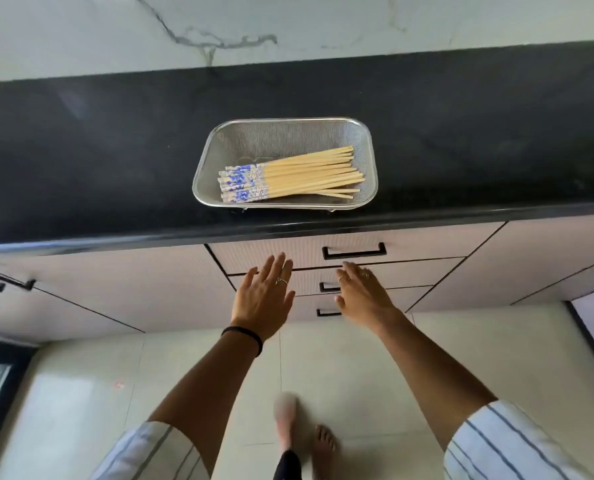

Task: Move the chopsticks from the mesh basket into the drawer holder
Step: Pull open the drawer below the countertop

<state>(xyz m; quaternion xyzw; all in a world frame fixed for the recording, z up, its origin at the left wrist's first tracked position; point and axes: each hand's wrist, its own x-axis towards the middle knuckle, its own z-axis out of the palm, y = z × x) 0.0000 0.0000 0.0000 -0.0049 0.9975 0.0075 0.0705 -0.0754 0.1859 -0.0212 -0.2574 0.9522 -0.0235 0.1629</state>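
Head view shows no readable writing; left hand (262, 299) and right hand (363, 296) reach flat-fingered, each grip empty, below the chopsticks (288, 174) in the mesh basket (371, 161) at the tabletop's (98, 150) front edge.

In the middle of the frame I see the chopsticks (290, 176), pale wood with blue-and-white patterned ends pointing left, lying in a loose bundle inside the rectangular metal mesh basket (371, 150). Below it the top drawer (271, 252) is closed.

A home kitchen: black stone counter (115, 150), marble-look wall (288, 26), handled drawers (354, 251) below
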